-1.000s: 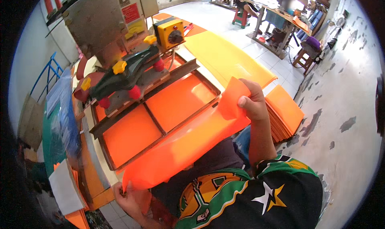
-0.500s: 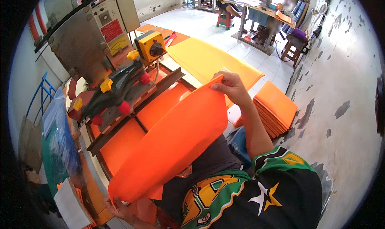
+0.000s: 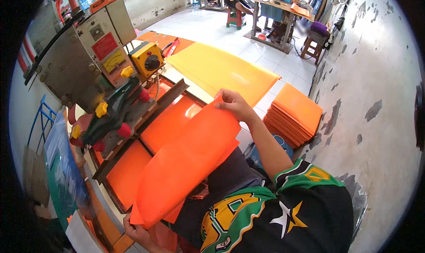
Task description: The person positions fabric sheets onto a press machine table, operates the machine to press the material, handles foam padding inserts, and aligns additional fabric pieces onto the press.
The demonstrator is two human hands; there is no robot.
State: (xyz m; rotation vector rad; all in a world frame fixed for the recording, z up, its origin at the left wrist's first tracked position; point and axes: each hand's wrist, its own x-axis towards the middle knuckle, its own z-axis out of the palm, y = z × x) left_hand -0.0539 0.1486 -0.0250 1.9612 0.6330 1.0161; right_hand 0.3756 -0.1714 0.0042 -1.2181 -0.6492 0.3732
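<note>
A bright orange plastic sheet [image 3: 186, 160] hangs bowed between my two hands in front of the machine bed. My right hand [image 3: 234, 104] pinches its far right corner between thumb and fingers. At the lower left, my left hand [image 3: 137, 232] grips the near corner, its fingers partly hidden by the sheet. Beyond the sheet is a pressing machine with a dark head [image 3: 113, 104], yellow knobs and red round parts. On its bed, more flat orange material [image 3: 128, 166] lies within a dark metal frame [image 3: 119, 200], partly covered by the sheet I hold.
A yellow-orange sheet [image 3: 226, 71] covers the table to the far right of the machine. To my right stands a stack of folded orange sheets [image 3: 294, 113] above a blue container [image 3: 281, 144]. Clear plastic [image 3: 66, 155] hangs at left. A peeling wall [image 3: 363, 98] bounds the right side.
Both hands still hold the sheet. The right hand has moved left and slightly down, the left hand slightly right, bringing the corners closer. The sheet bows more, and the whole view has shifted somewhat.
</note>
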